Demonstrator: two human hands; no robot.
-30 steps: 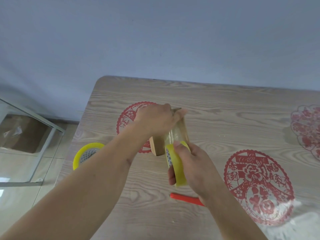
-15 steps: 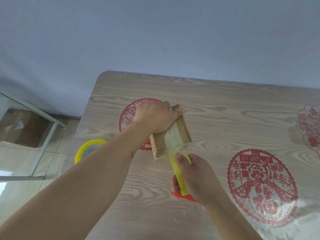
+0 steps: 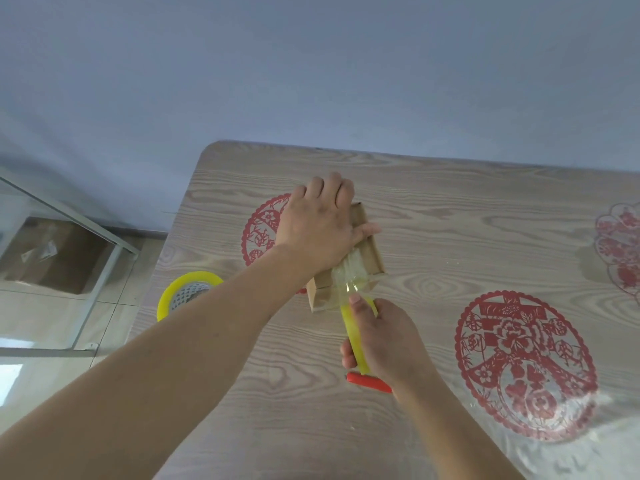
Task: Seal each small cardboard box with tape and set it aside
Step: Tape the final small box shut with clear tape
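My left hand (image 3: 320,230) flat, pinning box (image 3: 367,247); right hand (image 3: 384,341) gripping roll (image 3: 355,332). Tape (image 3: 349,277) laid over top, uncut. Cutting, setting aside remain. Cutter (image 3: 369,382) near.

Taping a small box on the table

The left hand (image 3: 320,230) is pressing down the cardboard box (image 3: 369,261) while the right hand (image 3: 384,344) is gripping the yellow tape roll (image 3: 355,336).

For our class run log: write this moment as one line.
step: taping box | left hand: pressing cardboard box | right hand: gripping yellow tape roll | spare tape roll: table's left edge
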